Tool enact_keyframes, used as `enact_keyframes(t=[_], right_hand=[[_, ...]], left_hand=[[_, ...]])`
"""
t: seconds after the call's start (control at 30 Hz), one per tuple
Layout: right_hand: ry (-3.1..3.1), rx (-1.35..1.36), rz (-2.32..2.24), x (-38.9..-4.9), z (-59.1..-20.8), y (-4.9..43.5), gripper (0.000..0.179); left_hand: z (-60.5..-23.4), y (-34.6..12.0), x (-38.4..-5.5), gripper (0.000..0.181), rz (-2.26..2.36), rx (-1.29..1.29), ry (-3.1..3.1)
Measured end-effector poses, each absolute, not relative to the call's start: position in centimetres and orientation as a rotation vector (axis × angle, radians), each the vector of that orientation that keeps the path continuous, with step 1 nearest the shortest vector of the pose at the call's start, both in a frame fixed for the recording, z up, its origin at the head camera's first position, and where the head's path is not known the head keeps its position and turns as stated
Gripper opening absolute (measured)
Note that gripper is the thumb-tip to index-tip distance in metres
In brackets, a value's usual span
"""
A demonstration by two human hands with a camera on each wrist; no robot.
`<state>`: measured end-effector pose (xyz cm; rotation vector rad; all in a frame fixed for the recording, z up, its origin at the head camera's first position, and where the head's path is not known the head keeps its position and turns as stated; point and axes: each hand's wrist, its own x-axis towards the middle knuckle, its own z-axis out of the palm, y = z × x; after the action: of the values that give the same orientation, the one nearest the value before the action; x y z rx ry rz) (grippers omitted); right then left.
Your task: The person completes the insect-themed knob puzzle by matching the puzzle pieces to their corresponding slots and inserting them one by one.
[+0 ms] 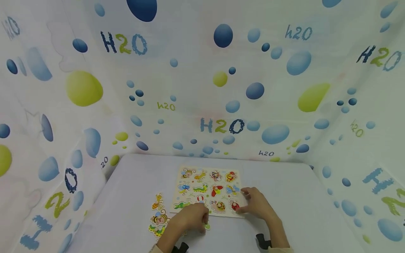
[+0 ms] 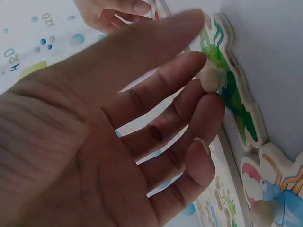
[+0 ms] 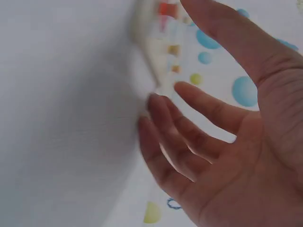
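In the head view, my left hand (image 1: 193, 215) is over the table at the near edge of an insect puzzle board (image 1: 209, 168). The left wrist view shows its fingers loosely bent beside the round knob (image 2: 208, 79) of a green grasshopper puzzle piece (image 2: 242, 118); the thumb is apart from the knob. My right hand (image 1: 257, 203) is at the board's right edge, thumb near the red ladybug (image 1: 235, 206), fingers spread. Seen from the right wrist, the fingertips (image 3: 156, 101) are close to the blurred board corner, and nothing is between fingers and thumb.
Loose pieces lie left of the board: an orange-yellow insect (image 1: 157, 203), a bee (image 1: 159, 218) and a green caterpillar (image 1: 156, 230). A blue insect piece (image 2: 289, 205) with a knob lies beside the grasshopper. Patterned cloth walls (image 1: 190, 70) surround the white table (image 1: 133, 182).
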<state>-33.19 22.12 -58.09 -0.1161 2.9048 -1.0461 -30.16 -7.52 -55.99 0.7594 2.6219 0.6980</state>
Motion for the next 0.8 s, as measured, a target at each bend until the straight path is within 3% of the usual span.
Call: enact_keyframes(t=[0.53,0.8], right_hand=[[2.890,-0.148,-1.245,-33.0,-62.0,23.0,0.083],[2.934,-0.210,-1.231,-32.6,-61.8,22.9,0.079]], left_hand=[[-56.0,-8.4,-30.1,0.026,0.789,0.777,2.610],[-56.0,-8.3,-30.2,0.028,0.783,0.811,2.615]])
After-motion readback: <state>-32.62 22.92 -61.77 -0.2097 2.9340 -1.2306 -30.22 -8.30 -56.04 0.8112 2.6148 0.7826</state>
